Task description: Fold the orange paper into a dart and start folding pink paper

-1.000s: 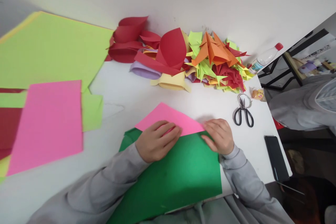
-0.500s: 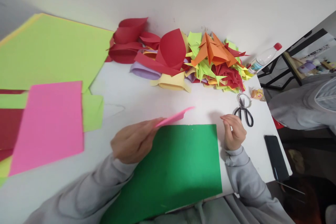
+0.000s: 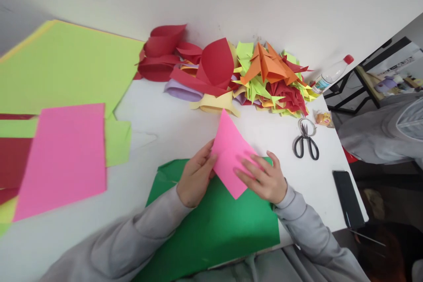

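Observation:
A pink sheet of paper [image 3: 229, 145], with one corner pointing up, is held over a green sheet [image 3: 211, 224] on the white table. My left hand [image 3: 198, 174] grips its left edge between thumb and fingers. Spread and slightly blurred, the fingers of my right hand [image 3: 264, 178] lie across the front of the pink paper at its right side. I cannot see whether my right thumb is behind it. The pink paper covers part of the green sheet.
At left lie a larger pink sheet [image 3: 64, 158] and lime-green sheets [image 3: 69, 70]. Red curled paper pieces [image 3: 216, 64] and orange folded paper [image 3: 266, 66] pile along the wall. Scissors [image 3: 306, 144], a phone [image 3: 347, 198] and a bottle [image 3: 332, 74] are at right. A person's sleeve [image 3: 366, 128] shows beyond.
The pink paper has turned from nearly edge-on to facing me. My right hand has moved left onto it, and my left hand has shifted right.

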Demonstrator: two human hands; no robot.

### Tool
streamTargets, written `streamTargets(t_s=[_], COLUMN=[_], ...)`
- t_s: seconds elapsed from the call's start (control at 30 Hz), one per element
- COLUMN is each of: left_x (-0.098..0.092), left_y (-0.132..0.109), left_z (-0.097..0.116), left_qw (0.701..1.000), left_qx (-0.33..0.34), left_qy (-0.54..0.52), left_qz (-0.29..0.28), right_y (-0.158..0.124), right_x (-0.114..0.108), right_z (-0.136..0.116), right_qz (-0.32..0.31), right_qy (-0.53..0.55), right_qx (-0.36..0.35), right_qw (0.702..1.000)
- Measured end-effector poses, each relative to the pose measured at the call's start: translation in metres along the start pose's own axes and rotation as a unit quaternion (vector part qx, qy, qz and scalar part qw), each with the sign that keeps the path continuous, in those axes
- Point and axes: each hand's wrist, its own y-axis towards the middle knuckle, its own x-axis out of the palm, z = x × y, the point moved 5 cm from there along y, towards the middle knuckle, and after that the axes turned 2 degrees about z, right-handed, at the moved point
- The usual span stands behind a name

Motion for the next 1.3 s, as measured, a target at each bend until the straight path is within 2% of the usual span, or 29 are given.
streamTargets(t_s=[0.1, 0.13, 0.2, 0.27, 0.33, 0.4, 0.47, 0.57, 0.7, 0.83, 0.97, 1.3], left_x=[0.006, 0.003, -0.007, -0.014, -0.01, -0.001, 0.007, 0.014, 0.019, 0.026, 0.031, 0.027], left_y=[-0.002, -0.002, 0.0, 0.002, 0.0, -0.004, -0.007, -0.012, -0.021, -0.03, -0.037, -0.033], left_z=[-0.001, 0.0, 0.005, 0.014, 0.022, 0.023, 0.019, 0.014, 0.017, 0.02, 0.018, 0.023], left_qw=[0.998, 0.998, 0.99, 0.955, 0.904, 0.854, 0.819, 0.793, 0.795, 0.799, 0.791, 0.81], left_qx=[-0.014, 0.007, 0.074, 0.172, 0.292, 0.376, 0.409, 0.418, 0.414, 0.403, 0.4, 0.389], left_qy=[-0.013, 0.017, 0.123, 0.239, 0.313, 0.347, 0.371, 0.395, 0.384, 0.385, 0.401, 0.378], left_qz=[-0.055, -0.054, -0.013, 0.019, -0.024, -0.095, -0.154, -0.202, -0.222, -0.227, -0.231, -0.224], right_y=[-0.001, -0.003, -0.009, -0.017, -0.023, -0.026, -0.025, -0.021, -0.023, -0.031, -0.032, -0.033], right_x=[0.002, 0.003, 0.005, 0.008, 0.011, 0.012, 0.012, 0.011, 0.013, 0.02, 0.028, 0.033], right_z=[0.0, 0.004, 0.013, 0.023, 0.029, 0.032, 0.034, 0.039, 0.047, 0.055, 0.059, 0.061], right_qz=[-0.042, -0.05, -0.06, -0.072, -0.089, -0.107, -0.113, -0.102, -0.063, -0.062, -0.108, -0.15], right_qy=[0.027, 0.042, 0.071, 0.094, 0.12, 0.148, 0.177, 0.218, 0.216, 0.092, 0.004, -0.015], right_qx=[-0.018, -0.011, 0.007, 0.02, 0.026, 0.034, 0.056, 0.129, 0.245, 0.325, 0.341, 0.385], right_qw=[0.999, 0.998, 0.996, 0.993, 0.988, 0.983, 0.976, 0.962, 0.943, 0.939, 0.934, 0.91])
